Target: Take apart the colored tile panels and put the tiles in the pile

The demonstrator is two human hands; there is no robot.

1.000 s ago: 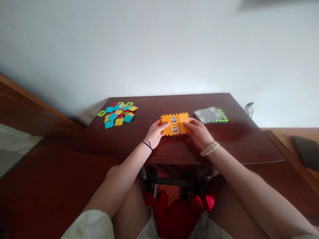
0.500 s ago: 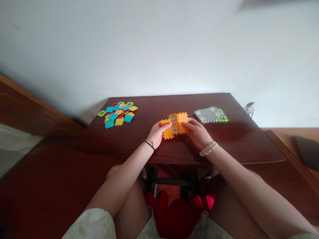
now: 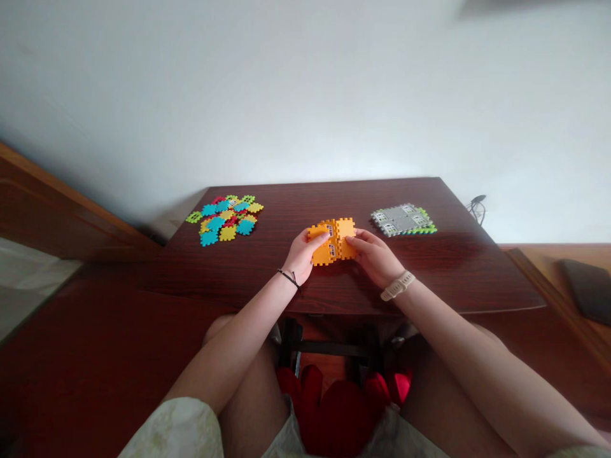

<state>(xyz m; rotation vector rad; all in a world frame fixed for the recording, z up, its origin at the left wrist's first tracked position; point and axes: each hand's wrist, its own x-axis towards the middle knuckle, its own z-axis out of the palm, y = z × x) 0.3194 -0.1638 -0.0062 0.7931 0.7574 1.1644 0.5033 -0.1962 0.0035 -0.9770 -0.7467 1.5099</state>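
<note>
Over the wood-grained table (image 3: 286,203), between tile groups | your left hand (image 3: 300,256) pinches one side of the orange panel (image 3: 339,249), your right hand (image 3: 379,254) the other — opposed grips, likely steadying its bent seam | smooth, plastic-looking, toothed edges, latticed windows (image 3: 332,250) | gray panel (image 3: 401,219) flat rightward — loose tiles (image 3: 217,224) heaped leftward

Left grip (image 3: 300,254) and right grip (image 3: 377,256) partly behind orange panels (image 3: 322,254).
</note>
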